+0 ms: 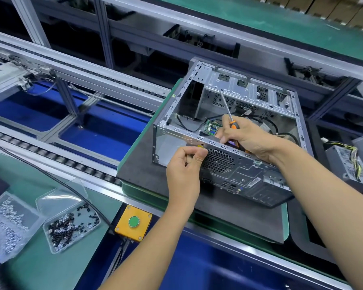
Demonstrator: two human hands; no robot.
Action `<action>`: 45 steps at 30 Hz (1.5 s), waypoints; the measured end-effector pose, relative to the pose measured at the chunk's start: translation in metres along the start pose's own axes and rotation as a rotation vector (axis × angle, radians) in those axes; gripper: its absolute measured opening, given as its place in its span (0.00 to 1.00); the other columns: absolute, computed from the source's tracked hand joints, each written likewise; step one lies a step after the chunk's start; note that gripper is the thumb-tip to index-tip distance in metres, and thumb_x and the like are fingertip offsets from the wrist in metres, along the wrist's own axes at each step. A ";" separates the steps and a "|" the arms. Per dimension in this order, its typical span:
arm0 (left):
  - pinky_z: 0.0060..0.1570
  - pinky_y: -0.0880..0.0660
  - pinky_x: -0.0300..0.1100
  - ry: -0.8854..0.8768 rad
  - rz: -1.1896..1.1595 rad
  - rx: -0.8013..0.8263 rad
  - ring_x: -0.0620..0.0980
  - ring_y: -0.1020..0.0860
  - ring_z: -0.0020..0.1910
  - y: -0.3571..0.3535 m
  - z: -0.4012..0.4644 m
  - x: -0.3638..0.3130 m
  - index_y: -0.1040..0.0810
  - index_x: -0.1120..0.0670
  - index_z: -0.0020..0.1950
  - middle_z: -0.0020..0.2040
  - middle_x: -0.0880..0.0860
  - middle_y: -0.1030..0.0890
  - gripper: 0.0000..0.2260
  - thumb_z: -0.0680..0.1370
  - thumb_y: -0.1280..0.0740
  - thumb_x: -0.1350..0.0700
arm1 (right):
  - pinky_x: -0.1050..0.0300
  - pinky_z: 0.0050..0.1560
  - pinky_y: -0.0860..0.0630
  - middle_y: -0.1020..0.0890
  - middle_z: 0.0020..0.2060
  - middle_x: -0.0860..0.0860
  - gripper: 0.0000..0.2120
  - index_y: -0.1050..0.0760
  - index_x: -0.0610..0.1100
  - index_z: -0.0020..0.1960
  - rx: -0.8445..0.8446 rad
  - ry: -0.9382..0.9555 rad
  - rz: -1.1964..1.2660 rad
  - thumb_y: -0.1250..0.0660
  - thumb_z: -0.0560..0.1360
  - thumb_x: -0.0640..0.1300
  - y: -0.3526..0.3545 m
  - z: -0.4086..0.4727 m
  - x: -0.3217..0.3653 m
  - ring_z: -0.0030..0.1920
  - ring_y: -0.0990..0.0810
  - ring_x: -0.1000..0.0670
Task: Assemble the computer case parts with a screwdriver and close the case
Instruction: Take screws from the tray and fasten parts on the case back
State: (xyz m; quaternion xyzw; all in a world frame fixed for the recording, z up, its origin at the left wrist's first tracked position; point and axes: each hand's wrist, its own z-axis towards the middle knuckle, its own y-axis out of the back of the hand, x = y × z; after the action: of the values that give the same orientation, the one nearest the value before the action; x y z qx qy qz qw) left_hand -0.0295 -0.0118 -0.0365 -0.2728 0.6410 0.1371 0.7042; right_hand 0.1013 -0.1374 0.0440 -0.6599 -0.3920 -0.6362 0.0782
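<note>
the computer case was a bare grey metal tower lying on its side with the side panel off, so its inside faced up: punched sheet metal walls, a green circuit board and loose black cables on the floor of it. its rear wall faced the person, showing a round fan grille and a block of ports below that. the case sat on a dark pallet with a green rim, near the pallet's far right corner, on the roller conveyor.

the right hand was closed around the orange and black handle of one screwdriver, the thin shaft slanting up and away with its tip against the case's far inner wall. the left hand had its fingers curled in, fingertips pinched together right at the top edge of the rear wall, beside the fan grille; whether it pinched a screw could not be told.

on the green bench at the left edge lay two clear plastic trays: one of silver screws, one of black screws. a yellow box with one green push button sat at the conveyor's near rail. a grey power supply with yellow wires lay to the right of the pallet.
</note>
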 end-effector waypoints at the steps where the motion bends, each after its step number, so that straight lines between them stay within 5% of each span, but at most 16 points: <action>1: 0.29 0.37 0.31 -0.003 0.000 -0.004 0.41 0.36 0.27 -0.002 0.000 -0.001 0.18 0.44 0.44 0.26 0.42 0.34 0.05 0.78 0.28 0.46 | 0.56 0.57 0.27 0.18 0.35 0.49 0.17 0.33 0.48 0.38 -0.012 -0.001 0.013 0.38 0.83 0.37 0.001 0.000 -0.002 0.44 0.17 0.57; 10: 0.27 0.39 0.32 -0.069 0.032 -0.124 0.41 0.38 0.28 -0.010 -0.002 -0.002 0.21 0.46 0.42 0.27 0.44 0.34 0.06 0.78 0.27 0.48 | 0.68 0.49 0.24 0.21 0.37 0.41 0.17 0.35 0.46 0.38 0.001 0.008 -0.032 0.40 0.80 0.28 -0.001 -0.002 0.001 0.45 0.17 0.58; 16: 0.28 0.38 0.33 -0.113 0.083 -0.125 0.42 0.37 0.28 -0.010 -0.001 -0.001 0.20 0.46 0.43 0.28 0.45 0.33 0.05 0.78 0.28 0.49 | 0.59 0.54 0.26 0.19 0.35 0.46 0.16 0.34 0.46 0.39 0.002 -0.002 0.021 0.38 0.80 0.30 0.000 -0.001 -0.001 0.46 0.16 0.55; 19: 0.28 0.37 0.31 -0.124 0.108 -0.133 0.41 0.36 0.28 -0.011 -0.002 -0.002 0.21 0.46 0.43 0.29 0.51 0.30 0.05 0.78 0.28 0.50 | 0.65 0.51 0.25 0.18 0.33 0.50 0.10 0.33 0.46 0.38 0.001 0.013 0.070 0.35 0.77 0.39 -0.003 -0.001 0.000 0.44 0.18 0.54; 22: 0.28 0.37 0.31 -0.128 0.138 -0.143 0.41 0.35 0.27 -0.012 -0.003 -0.004 0.22 0.46 0.43 0.28 0.45 0.31 0.07 0.79 0.29 0.47 | 0.70 0.46 0.24 0.19 0.35 0.45 0.07 0.33 0.46 0.38 -0.002 0.035 0.094 0.35 0.72 0.39 -0.002 -0.001 0.000 0.43 0.17 0.57; 28: 0.29 0.35 0.32 -0.127 0.188 -0.164 0.42 0.33 0.28 -0.014 -0.007 -0.007 0.23 0.46 0.44 0.27 0.43 0.30 0.08 0.79 0.31 0.44 | 0.71 0.48 0.25 0.21 0.39 0.38 0.12 0.33 0.46 0.39 0.021 0.055 0.059 0.35 0.78 0.37 0.002 0.000 -0.006 0.43 0.17 0.59; 33: 0.31 0.34 0.32 -0.160 0.245 -0.158 0.43 0.32 0.29 -0.012 -0.005 -0.013 0.25 0.45 0.43 0.29 0.42 0.28 0.08 0.79 0.30 0.45 | 0.69 0.49 0.25 0.18 0.35 0.54 0.12 0.27 0.46 0.44 0.057 0.055 0.023 0.36 0.79 0.30 0.004 0.001 -0.009 0.46 0.18 0.56; 39: 0.31 0.34 0.31 -0.190 0.316 -0.127 0.42 0.29 0.31 -0.010 -0.005 -0.015 0.25 0.46 0.43 0.32 0.39 0.25 0.08 0.80 0.30 0.49 | 0.66 0.51 0.25 0.18 0.46 0.39 0.16 0.17 0.49 0.53 0.102 0.028 0.093 0.34 0.69 0.36 0.001 -0.001 -0.004 0.47 0.21 0.54; 42: 0.31 0.34 0.31 -0.193 0.330 -0.133 0.42 0.29 0.31 -0.011 -0.005 -0.016 0.25 0.46 0.43 0.33 0.39 0.25 0.08 0.80 0.31 0.48 | 0.57 0.53 0.28 0.20 0.42 0.43 0.15 0.14 0.53 0.47 0.125 0.030 0.087 0.34 0.68 0.39 0.000 -0.001 -0.003 0.47 0.26 0.49; 45: 0.32 0.33 0.33 -0.212 0.346 -0.137 0.43 0.28 0.33 -0.010 -0.006 -0.015 0.25 0.46 0.44 0.36 0.40 0.23 0.08 0.81 0.32 0.48 | 0.62 0.48 0.28 0.21 0.41 0.44 0.14 0.13 0.52 0.45 0.125 0.035 0.098 0.34 0.68 0.38 -0.002 0.000 -0.004 0.44 0.27 0.50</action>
State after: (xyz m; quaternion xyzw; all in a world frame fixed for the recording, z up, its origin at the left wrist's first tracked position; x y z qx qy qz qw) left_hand -0.0308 -0.0211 -0.0199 -0.1900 0.5898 0.3269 0.7136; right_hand 0.1010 -0.1378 0.0395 -0.6608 -0.3968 -0.6174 0.1573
